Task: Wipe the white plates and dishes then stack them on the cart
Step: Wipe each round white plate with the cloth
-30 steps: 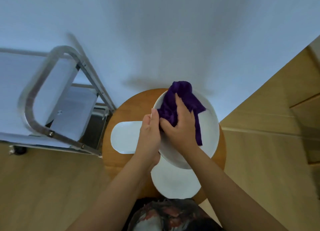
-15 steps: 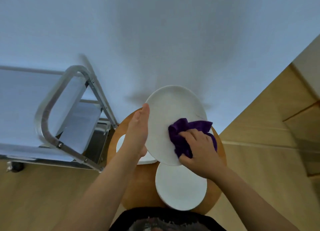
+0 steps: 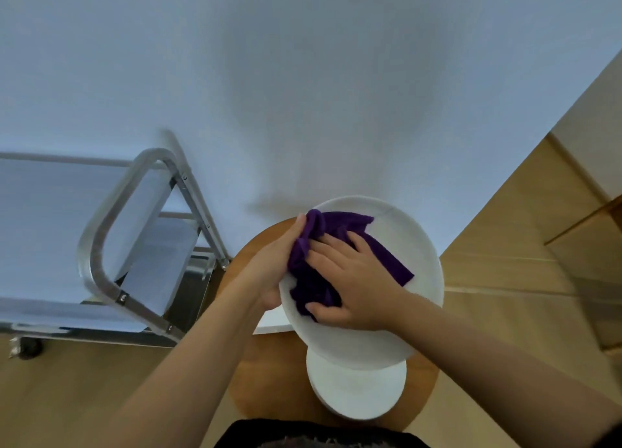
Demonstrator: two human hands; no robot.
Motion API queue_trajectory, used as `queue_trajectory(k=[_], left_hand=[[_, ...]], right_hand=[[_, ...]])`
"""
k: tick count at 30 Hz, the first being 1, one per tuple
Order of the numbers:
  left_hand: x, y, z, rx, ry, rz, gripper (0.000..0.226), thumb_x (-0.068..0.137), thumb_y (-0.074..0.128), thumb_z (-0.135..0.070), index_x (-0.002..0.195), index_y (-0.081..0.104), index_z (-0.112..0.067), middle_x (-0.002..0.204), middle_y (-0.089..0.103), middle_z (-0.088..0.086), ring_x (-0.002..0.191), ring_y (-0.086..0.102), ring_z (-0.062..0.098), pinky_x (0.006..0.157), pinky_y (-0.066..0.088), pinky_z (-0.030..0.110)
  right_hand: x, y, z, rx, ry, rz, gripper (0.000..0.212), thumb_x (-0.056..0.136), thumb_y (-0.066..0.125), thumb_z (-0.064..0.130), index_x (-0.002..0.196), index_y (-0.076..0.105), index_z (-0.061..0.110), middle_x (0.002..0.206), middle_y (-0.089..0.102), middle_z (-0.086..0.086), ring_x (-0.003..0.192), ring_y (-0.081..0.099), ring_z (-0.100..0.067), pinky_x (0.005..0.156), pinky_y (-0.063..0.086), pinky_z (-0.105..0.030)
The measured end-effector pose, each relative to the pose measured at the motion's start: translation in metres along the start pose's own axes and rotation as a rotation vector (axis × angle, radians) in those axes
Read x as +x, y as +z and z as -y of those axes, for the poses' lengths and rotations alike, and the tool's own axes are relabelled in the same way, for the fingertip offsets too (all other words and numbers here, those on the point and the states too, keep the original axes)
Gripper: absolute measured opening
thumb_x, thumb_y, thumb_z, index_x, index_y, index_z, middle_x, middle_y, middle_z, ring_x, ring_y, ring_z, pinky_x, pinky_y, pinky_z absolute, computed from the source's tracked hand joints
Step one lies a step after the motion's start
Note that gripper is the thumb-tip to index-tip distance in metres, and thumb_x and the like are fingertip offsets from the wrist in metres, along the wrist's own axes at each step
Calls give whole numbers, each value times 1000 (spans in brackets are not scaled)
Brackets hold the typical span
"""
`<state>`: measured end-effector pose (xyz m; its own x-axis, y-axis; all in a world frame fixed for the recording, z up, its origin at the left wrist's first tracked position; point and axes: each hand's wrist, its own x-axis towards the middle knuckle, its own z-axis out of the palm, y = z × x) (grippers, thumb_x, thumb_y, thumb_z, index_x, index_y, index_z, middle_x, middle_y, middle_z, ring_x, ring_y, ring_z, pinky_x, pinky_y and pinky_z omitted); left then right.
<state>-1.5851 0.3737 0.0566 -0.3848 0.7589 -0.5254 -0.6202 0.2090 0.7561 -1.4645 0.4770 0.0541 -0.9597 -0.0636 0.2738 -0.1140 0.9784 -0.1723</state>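
Two hands work on one large white plate, held tilted above the round wooden tabletop. Our right hand lies on the purple cloth, fingers spread nearly flat with the thumb curled round the cloth's lower edge, pressing it against the plate's face. Our left hand grips the plate's left rim, its fingertips touching the cloth. We count three white dishes: the held plate, one round plate below it, and a third dish, mostly hidden. One metal cart stands left.
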Motion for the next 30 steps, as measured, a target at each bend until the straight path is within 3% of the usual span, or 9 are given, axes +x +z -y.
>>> queue_trajectory(k=[7,10,15,18,21,23,26,28,30], left_hand=[[-5,-2,-5,0,47,44,59,79,53,-64,117,66,-21,101,71,10,94,68,24,75,56,37],[-9,-5,-5,8,130,-25,50,91,41,-58,121,62,-24,111,70,9,103,66,25,88,52,41],[-12,-4,-18,-42,175,-333,46,86,43,-66,109,59,-29,108,67,6,100,63,27,84,53,46],[-9,7,-24,-36,231,-425,50,82,44,-71,112,55,-33,113,62,4,104,59,30,90,49,53],[-6,24,-21,-35,235,-475,47,81,44,-72,104,55,-32,108,62,1,100,59,26,86,52,47],[-3,36,-17,-65,219,-493,45,84,42,-70,100,53,-30,102,62,2,96,60,24,84,54,44],[-3,48,-21,-74,209,-486,42,87,42,-65,103,48,-27,99,58,1,98,59,24,88,52,45],[-6,51,-27,-47,236,-429,39,85,47,-64,100,49,-27,103,59,1,98,60,22,86,53,44],[-11,48,-34,41,264,-306,61,73,48,-76,112,53,-29,113,60,1,101,60,20,81,54,39]], right_hand=[[18,-14,-23,-183,-84,-113,48,78,50,42,110,67,10,114,65,-9,106,59,-31,92,40,-40],[12,-18,-29,-180,132,-166,50,77,45,38,112,66,9,117,64,-8,111,56,-30,96,34,-43],[-18,-10,-19,-21,572,-38,64,76,34,38,135,43,17,142,42,2,137,27,-18,109,15,-38],[-33,3,18,308,504,-17,72,73,42,52,139,32,28,137,39,16,131,28,-4,109,10,-26],[-22,11,43,482,461,-36,88,65,69,51,140,31,28,134,44,17,122,39,-2,104,30,-21],[-12,16,46,311,480,-182,75,64,80,25,131,48,14,118,62,1,104,60,-16,85,53,-31],[-6,15,42,178,492,-364,46,60,85,2,102,67,2,82,71,-8,67,67,-24,56,56,-29],[-5,4,35,286,535,-417,34,66,81,4,96,66,10,74,68,0,63,64,-20,54,48,-17],[-4,-11,25,579,793,-464,34,73,76,11,96,57,28,78,63,12,74,63,-14,57,44,-8]])
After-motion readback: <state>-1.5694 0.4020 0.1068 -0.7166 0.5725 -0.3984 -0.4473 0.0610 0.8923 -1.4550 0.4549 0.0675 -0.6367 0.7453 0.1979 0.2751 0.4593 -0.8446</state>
